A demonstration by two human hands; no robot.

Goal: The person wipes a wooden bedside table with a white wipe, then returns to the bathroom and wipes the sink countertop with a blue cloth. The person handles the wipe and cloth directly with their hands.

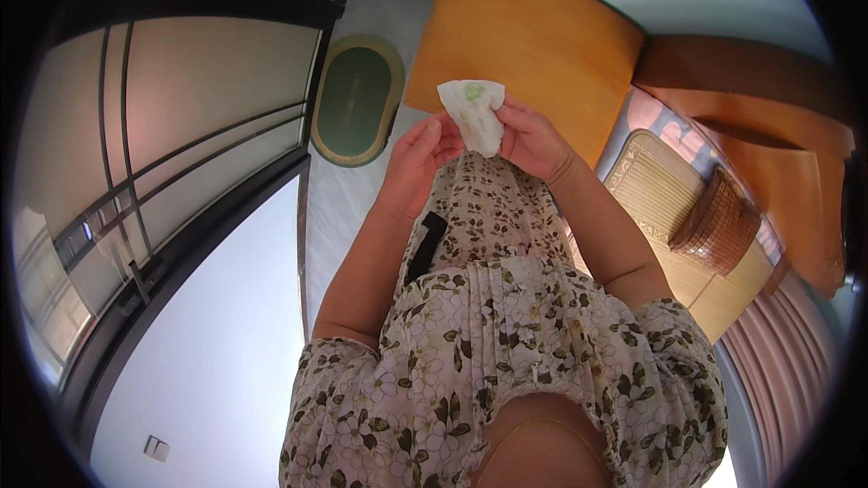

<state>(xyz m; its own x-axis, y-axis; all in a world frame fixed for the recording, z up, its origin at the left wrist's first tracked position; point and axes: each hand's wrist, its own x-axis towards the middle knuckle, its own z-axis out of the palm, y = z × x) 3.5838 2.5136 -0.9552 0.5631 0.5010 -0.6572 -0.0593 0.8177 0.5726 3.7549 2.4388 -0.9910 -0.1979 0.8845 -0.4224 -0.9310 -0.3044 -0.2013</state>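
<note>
A small white tissue or wipe (480,118), crumpled towards its lower end, is spread between my two hands in front of my body. It has a pale green patch near its upper edge and faint brownish marks below. My left hand (420,156) is at its left edge, fingers curled, with some fingertips partly hidden behind it. My right hand (532,139) pinches the right edge between thumb and fingers. Under the hands hangs a floral dress (502,217) with a black strap (427,244) at its left side.
An orange-brown wooden panel or tabletop (536,34) lies beyond the hands. A green oval mat (356,105) is on the grey floor, near a black-framed glass door (217,74). At the right are a bed with a woven mat (651,217), a brown woven pillow (719,224) and a pink curtain (780,332).
</note>
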